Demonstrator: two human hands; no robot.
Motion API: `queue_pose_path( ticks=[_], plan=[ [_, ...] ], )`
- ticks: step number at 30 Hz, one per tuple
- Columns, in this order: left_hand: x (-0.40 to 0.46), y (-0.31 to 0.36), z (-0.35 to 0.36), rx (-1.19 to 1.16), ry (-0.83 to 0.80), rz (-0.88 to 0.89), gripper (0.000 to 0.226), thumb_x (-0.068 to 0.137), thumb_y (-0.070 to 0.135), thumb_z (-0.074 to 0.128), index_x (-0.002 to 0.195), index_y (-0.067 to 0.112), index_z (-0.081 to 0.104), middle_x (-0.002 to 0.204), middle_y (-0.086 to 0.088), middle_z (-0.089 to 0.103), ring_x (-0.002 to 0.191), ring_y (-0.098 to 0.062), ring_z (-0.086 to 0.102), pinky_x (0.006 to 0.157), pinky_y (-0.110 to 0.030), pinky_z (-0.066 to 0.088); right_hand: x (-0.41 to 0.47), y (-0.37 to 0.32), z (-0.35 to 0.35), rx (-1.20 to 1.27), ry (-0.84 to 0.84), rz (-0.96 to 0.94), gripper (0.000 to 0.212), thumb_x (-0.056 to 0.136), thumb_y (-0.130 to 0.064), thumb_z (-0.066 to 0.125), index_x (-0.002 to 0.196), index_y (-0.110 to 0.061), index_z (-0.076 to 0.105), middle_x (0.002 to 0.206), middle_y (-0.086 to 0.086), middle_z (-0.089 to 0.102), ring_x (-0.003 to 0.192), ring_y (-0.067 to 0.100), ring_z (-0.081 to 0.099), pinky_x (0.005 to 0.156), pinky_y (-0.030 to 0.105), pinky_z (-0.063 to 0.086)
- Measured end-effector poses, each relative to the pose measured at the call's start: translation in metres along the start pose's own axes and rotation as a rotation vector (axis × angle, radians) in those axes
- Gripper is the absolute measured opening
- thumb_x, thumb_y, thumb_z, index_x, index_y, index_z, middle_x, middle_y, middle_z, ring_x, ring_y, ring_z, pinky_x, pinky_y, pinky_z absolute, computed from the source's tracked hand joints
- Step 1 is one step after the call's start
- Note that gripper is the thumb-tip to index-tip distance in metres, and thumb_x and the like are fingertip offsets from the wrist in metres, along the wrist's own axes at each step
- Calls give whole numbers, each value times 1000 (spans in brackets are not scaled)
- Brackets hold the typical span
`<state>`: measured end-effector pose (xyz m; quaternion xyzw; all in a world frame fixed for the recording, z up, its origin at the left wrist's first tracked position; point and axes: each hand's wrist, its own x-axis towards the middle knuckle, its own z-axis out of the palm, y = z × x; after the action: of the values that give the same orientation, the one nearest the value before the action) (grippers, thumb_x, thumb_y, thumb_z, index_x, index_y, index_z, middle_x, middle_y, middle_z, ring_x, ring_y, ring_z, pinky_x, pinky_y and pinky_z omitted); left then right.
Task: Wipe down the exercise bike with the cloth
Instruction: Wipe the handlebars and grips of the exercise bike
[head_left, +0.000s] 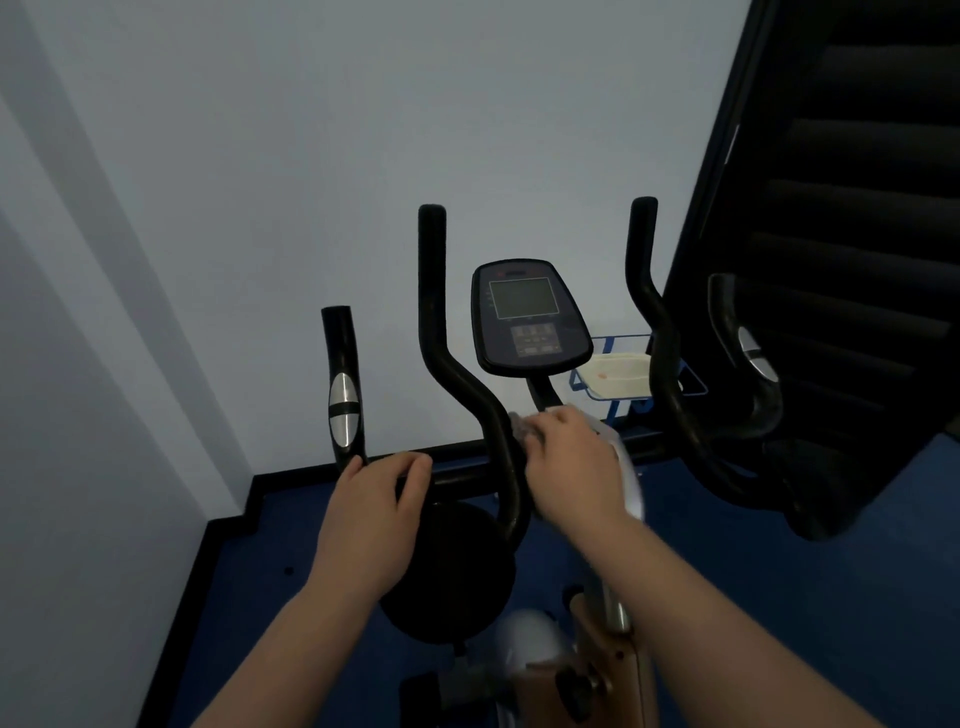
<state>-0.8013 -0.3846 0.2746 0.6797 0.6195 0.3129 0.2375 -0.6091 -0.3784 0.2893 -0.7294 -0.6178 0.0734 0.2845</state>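
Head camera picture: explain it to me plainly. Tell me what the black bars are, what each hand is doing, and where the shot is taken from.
The camera sits on a person's head, looking forward and down, so both arms reach in from below. The black curved bars are the handlebars of an exercise bike, with its console standing between them. The left hand grips the handlebar's crossbar. The right hand holds a grey cloth against the inner left bar, by its lower bend. Behind stands a blue rack with a pale tub in it, against a pale wall. The floor is blue.
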Motion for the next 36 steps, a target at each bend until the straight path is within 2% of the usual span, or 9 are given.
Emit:
queue_pose_path(
  ticks=[5, 7, 9, 11, 15, 19, 24, 28, 36],
  plan=[
    [-1, 2, -2, -29, 41, 104, 33, 100, 40, 38, 117, 31, 66, 104, 27, 54, 111, 8, 35, 112, -20, 10, 0, 18, -17, 352, -172, 25, 22, 96, -16, 55, 114, -21, 67, 114, -6, 59, 107, 11, 56, 94, 31, 43],
    [-2, 1, -1, -78, 81, 115, 29, 100, 39, 40, 114, 36, 64, 103, 31, 54, 107, 12, 34, 111, -22, 21, -2, 18, -29, 495, -96, -45, 24, 94, -11, 58, 108, -27, 68, 108, -12, 60, 104, 0, 55, 95, 24, 44],
    [-4, 1, -1, -183, 142, 124, 22, 98, 37, 43, 110, 42, 61, 102, 28, 57, 99, 10, 47, 94, -18, 38, -4, 0, -34, 578, 10, -189, 29, 93, -8, 59, 110, -29, 68, 109, -15, 58, 106, -2, 54, 92, 14, 41],
    [-7, -2, -3, -273, 226, 148, 22, 96, 30, 46, 110, 40, 60, 109, 23, 58, 105, 7, 51, 85, -13, 38, -5, -22, -27, 538, -30, -332, 30, 92, -9, 60, 114, -28, 68, 115, -16, 56, 112, 0, 52, 95, 11, 38],
    [-2, -22, -19, -351, 395, 213, 28, 96, 12, 50, 119, 25, 62, 126, 13, 57, 122, -4, 48, 101, -23, 37, -6, -35, -1, 84, -262, -521, 27, 96, -26, 56, 119, -35, 66, 124, -21, 54, 118, -8, 42, 112, 21, 20],
    [18, -52, -41, -329, 380, 280, 31, 97, 19, 45, 123, 24, 60, 132, 20, 51, 128, -1, 45, 107, -14, 32, -1, -20, -8, 3, -363, -545, 28, 96, -42, 51, 122, -45, 62, 132, -30, 52, 125, -16, 38, 116, 19, -2],
    [50, -68, -49, -160, 169, 487, 40, 99, 20, 43, 138, 20, 51, 149, 8, 42, 143, -8, 29, 116, -31, 27, 4, -39, -4, -135, -363, -474, 34, 90, -41, 63, 123, -44, 62, 129, -28, 57, 123, -6, 47, 118, 22, 17],
    [66, -78, -43, -29, 49, 559, 42, 102, 20, 42, 145, 21, 39, 157, 4, 27, 148, -9, 14, 119, -39, 20, 2, -84, 24, -19, -424, -378, 39, 87, -40, 68, 125, -44, 61, 122, -18, 65, 111, 3, 57, 99, 26, 43],
    [79, -97, -53, -35, -95, 642, 47, 103, 35, 36, 149, 27, 28, 159, 13, 17, 149, -7, 8, 121, -41, 18, -8, -83, 14, -251, -394, -176, 47, 90, -49, 59, 135, -47, 48, 125, -17, 63, 114, 8, 57, 91, 26, 46]
  ],
)
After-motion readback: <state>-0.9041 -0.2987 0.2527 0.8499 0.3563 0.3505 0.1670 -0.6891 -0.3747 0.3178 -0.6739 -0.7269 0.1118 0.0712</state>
